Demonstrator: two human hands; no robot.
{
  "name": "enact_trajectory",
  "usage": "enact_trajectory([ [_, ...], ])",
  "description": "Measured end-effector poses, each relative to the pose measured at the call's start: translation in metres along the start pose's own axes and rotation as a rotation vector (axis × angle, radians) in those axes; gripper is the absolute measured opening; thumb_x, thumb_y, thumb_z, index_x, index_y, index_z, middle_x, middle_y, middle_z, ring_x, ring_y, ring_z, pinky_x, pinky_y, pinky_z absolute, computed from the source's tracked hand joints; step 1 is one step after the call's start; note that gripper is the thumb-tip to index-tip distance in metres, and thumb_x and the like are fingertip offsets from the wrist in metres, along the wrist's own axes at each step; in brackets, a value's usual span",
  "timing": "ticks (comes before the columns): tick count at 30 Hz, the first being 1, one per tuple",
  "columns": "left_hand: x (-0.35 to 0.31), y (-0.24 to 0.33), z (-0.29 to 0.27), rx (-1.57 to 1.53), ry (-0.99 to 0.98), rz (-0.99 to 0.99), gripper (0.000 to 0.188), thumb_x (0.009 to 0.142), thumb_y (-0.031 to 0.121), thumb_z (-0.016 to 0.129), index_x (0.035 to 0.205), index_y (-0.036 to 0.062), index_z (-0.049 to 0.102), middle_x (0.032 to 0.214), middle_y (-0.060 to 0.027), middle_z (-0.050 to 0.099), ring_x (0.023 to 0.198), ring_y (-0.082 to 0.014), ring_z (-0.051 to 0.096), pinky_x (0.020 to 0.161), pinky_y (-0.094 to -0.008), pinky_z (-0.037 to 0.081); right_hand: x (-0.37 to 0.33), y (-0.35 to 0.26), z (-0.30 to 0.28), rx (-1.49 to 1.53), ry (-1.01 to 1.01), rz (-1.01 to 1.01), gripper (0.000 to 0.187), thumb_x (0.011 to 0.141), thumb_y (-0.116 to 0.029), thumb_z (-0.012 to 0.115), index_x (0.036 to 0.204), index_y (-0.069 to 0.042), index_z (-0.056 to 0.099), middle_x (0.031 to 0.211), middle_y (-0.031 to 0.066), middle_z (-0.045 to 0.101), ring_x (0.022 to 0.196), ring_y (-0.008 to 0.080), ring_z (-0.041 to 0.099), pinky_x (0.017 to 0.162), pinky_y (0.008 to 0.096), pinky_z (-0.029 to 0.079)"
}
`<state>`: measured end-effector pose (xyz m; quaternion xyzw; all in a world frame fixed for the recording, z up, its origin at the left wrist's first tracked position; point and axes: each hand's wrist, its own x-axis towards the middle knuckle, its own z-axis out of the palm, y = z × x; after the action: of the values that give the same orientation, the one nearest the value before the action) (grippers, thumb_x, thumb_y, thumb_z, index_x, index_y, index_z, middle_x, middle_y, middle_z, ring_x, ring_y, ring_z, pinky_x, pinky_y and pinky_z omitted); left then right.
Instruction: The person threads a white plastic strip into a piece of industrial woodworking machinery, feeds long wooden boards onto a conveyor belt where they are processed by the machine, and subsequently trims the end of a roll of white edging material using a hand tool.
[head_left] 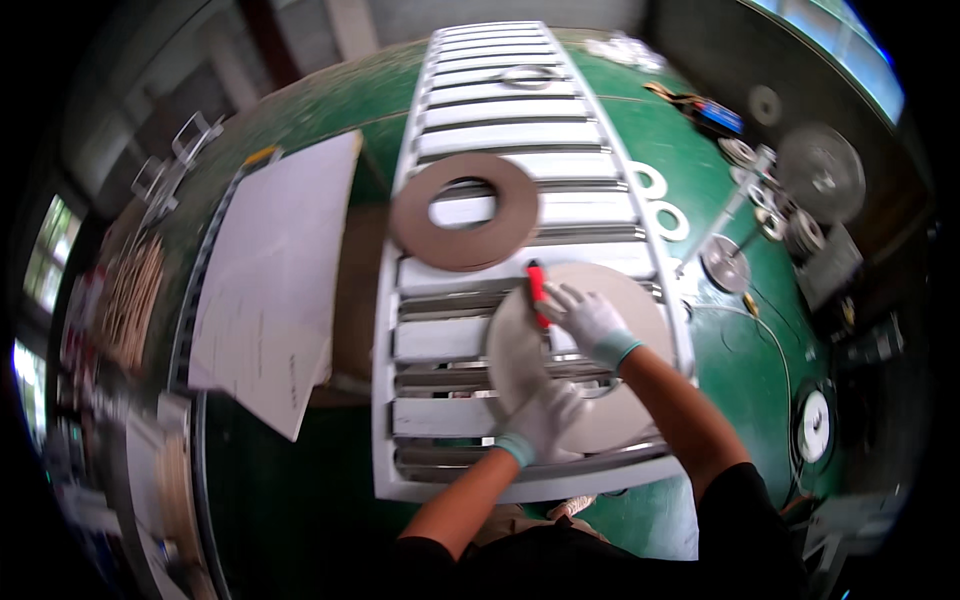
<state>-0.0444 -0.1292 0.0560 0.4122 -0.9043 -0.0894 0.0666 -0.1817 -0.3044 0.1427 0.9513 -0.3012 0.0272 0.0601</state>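
Observation:
A pale beige flat ring lies on the near end of a white roller conveyor, with rollers showing through its centre hole. My right hand, in a white glove with a teal cuff, is closed around a slim red tool with a dark tip, over the ring's upper left part. The tool's exact kind is blurred. Lower down, my gloved left hand grips the ring's lower left part, where its fingers are partly smeared. Just beyond, a brown flat ring rests on the rollers.
Left of the conveyor stands a large white board. A thin metal ring lies at the conveyor's far end. Right, on the green floor, are white rings, a stand with a clear disc, several reels and a trailing cable.

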Motion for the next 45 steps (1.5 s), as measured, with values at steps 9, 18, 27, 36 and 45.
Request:
enact_trajectory([
  [9,-0.009,-0.004,-0.016,-0.228,0.128,-0.002,0.097,0.074,0.057,0.078,0.147,0.0006,0.048,0.151,-0.0222,0.045,0.145,-0.0405,0.036,0.124,-0.0532,0.024,0.046,0.012,0.017,-0.025,-0.130,-0.193,0.025,0.087,-0.010,0.063,0.111,-0.009,0.068,0.126,0.0062,0.066,0.133,0.0305,0.054,0.106,0.0436,0.048],
  [18,0.023,-0.009,-0.037,-0.166,0.009,-0.036,0.102,0.072,0.065,0.075,0.146,0.0009,0.048,0.145,-0.0199,0.050,0.137,-0.0359,0.043,0.120,-0.0524,0.029,-0.089,-0.023,-0.004,0.974,0.632,0.734,0.033,0.101,-0.016,0.062,0.127,0.004,0.059,0.098,0.0110,0.064,0.086,0.0249,0.063,0.082,0.0382,0.052],
  [27,0.051,0.037,-0.009,0.040,-0.018,-0.162,0.093,0.087,0.060,0.066,0.155,0.0027,0.041,0.161,-0.0252,0.037,0.152,-0.0425,0.029,0.126,-0.0559,0.018,-0.275,-0.108,0.044,1.508,0.779,1.580,0.032,0.096,-0.015,0.063,0.126,-0.004,0.061,0.081,-0.0015,0.058,0.064,0.0067,0.052,0.056,0.0244,0.045],
  [36,0.017,0.029,-0.005,0.169,0.014,0.083,0.069,0.084,0.027,0.070,0.148,0.0092,0.052,0.157,-0.0187,0.045,0.146,-0.0418,0.038,0.121,-0.0568,0.029,-0.220,-0.088,0.062,1.734,0.760,1.568,0.028,0.095,-0.026,0.070,0.109,-0.005,0.060,0.087,0.0047,0.064,0.066,0.0138,0.060,0.058,0.0296,0.049],
  [45,0.024,0.018,-0.010,0.093,0.115,0.136,0.061,0.078,0.018,0.073,0.137,0.0084,0.059,0.142,-0.0142,0.058,0.129,-0.0378,0.054,0.106,-0.0550,0.044,-0.202,-0.073,0.020,1.427,0.349,1.590,0.045,0.083,-0.033,0.074,0.109,0.001,0.060,0.094,0.0222,0.071,0.097,0.0356,0.072,0.088,0.0461,0.054],
])
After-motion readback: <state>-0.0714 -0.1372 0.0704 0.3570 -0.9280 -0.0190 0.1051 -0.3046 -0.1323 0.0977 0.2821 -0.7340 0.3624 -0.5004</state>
